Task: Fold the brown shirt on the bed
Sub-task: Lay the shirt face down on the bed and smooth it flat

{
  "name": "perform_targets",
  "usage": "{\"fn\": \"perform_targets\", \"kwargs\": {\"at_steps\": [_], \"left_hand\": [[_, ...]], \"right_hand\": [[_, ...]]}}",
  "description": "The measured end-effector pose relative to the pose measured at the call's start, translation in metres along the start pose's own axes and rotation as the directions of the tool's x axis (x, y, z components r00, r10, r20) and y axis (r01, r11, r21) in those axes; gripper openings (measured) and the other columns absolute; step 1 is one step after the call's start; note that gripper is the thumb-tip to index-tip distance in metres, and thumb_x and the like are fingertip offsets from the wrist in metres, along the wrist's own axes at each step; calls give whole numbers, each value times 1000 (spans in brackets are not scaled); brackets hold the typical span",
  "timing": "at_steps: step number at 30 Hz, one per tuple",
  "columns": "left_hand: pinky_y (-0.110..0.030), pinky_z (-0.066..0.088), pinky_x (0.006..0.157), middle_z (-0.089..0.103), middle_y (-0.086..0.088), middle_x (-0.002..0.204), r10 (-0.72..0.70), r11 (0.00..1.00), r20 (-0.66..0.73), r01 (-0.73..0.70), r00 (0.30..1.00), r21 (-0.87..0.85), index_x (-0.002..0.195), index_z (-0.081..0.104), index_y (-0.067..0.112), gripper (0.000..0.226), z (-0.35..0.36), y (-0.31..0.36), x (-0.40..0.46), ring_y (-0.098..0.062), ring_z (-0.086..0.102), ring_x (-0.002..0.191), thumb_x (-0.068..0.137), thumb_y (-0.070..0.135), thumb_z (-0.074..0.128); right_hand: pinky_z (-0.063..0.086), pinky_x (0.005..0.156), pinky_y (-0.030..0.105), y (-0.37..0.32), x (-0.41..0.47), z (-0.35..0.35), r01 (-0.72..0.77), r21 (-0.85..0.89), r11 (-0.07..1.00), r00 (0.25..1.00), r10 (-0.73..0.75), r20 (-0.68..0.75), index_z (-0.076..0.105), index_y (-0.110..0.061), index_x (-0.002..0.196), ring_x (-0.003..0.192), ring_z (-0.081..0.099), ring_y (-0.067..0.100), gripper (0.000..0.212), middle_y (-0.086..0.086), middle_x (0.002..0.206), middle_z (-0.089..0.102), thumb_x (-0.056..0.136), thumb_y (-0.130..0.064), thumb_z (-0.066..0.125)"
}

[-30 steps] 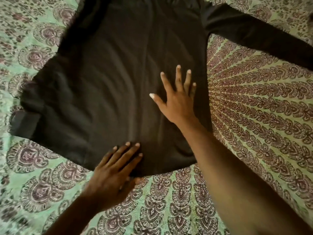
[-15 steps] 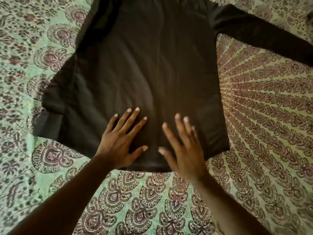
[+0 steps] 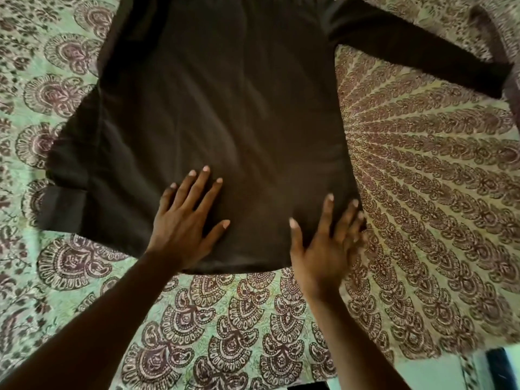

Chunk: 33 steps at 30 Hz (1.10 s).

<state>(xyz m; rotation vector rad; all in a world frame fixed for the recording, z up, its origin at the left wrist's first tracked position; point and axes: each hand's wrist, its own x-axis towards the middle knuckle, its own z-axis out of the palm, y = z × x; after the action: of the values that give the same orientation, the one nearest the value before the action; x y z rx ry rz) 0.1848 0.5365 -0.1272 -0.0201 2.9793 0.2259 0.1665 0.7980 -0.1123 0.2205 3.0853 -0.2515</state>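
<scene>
The dark brown long-sleeved shirt [image 3: 225, 114] lies spread flat on the bed, its hem nearest me. One sleeve stretches out to the upper right; the other lies folded against the body at the left. My left hand [image 3: 183, 220] rests flat, fingers spread, on the lower middle of the shirt. My right hand [image 3: 326, 243] lies flat with straight fingers on the shirt's lower right corner, its outer fingers at the side edge.
The bed is covered by a green and maroon paisley-print sheet [image 3: 422, 192]. The sheet's near edge shows at the bottom right, with a pale floor and a dark object [image 3: 498, 367] beyond it.
My right hand slid from the middle of the shirt down to the hem, then right to the lower right corner. My left hand moved up from the hem onto the shirt.
</scene>
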Motion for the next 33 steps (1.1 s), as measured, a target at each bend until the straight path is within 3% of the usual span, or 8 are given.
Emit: {"fn": "perform_targets", "kwargs": {"at_steps": [9, 12, 16, 18, 23, 26, 29, 33], "left_hand": [[-47, 28, 122, 25, -2, 169, -150, 958, -48, 133, 988, -253, 156, 39, 12, 66, 11, 9, -115, -24, 25, 155, 101, 49, 39], [-49, 40, 110, 48, -10, 154, -302, 896, -175, 216, 937, -389, 136, 59, 9, 49, -8, -9, -101, -35, 48, 137, 103, 40, 40], [-50, 32, 115, 29, -7, 167, -266, 943, -206, 209, 942, -260, 150, 44, 14, 56, -28, -45, -25, -30, 30, 152, 105, 46, 36], [-51, 26, 119, 16, -2, 172, -201, 974, -128, 184, 971, -131, 158, 32, 21, 63, -23, -69, -4, -25, 16, 158, 104, 53, 32], [-48, 20, 125, 12, 0, 172, -259, 966, -79, 257, 963, -38, 162, 21, 23, 71, -3, -97, -30, -23, 14, 159, 102, 60, 27], [-48, 20, 126, 16, -3, 172, -330, 943, -82, 325, 940, -73, 161, 24, 16, 69, -7, -94, -61, -23, 16, 158, 103, 52, 30], [-52, 27, 121, 35, -8, 164, -397, 915, -110, 383, 911, -125, 153, 41, 9, 60, -23, -97, -62, -28, 33, 151, 102, 40, 36], [-50, 35, 112, 40, -7, 161, -305, 950, -173, 288, 936, -117, 153, 40, 14, 56, -46, -108, -12, -30, 40, 145, 103, 37, 36]], "right_hand": [[8, 121, 67, -128, 61, 40, 558, -71, 827, 821, -538, 190, 14, -32, 162, 157, -9, 33, 78, 11, 171, -3, 97, -74, 25], [12, 119, 67, -102, 5, 31, 850, -18, 527, 508, -809, 295, 11, -22, 163, 157, -9, 31, 81, 10, 171, -4, 99, -69, 29], [15, 121, 61, -60, -28, 17, 991, 101, 88, 45, -928, 369, 13, -27, 163, 158, -1, 25, 71, 6, 171, -2, 104, -60, 35], [16, 122, 60, -77, -11, 14, 987, 89, 136, 107, -955, 278, 18, -27, 162, 158, 4, 27, 72, 8, 171, 4, 102, -62, 37], [13, 121, 65, -168, 91, 22, 713, -55, 699, 700, -707, 100, 15, -32, 162, 157, -3, 34, 84, 11, 171, 0, 94, -78, 30], [10, 120, 68, -193, 98, 41, 574, -83, 815, 811, -551, 196, 8, -39, 161, 155, -11, 40, 93, 11, 171, -7, 85, -90, 23], [4, 118, 71, -186, 33, 43, 671, -91, 736, 733, -640, 230, 6, -36, 162, 155, -9, 42, 96, 15, 170, -6, 84, -89, 25], [12, 117, 70, -152, -38, 33, 906, 102, 412, 356, -869, 345, 8, -34, 162, 156, -8, 40, 83, 15, 170, -9, 95, -71, 40]]}}
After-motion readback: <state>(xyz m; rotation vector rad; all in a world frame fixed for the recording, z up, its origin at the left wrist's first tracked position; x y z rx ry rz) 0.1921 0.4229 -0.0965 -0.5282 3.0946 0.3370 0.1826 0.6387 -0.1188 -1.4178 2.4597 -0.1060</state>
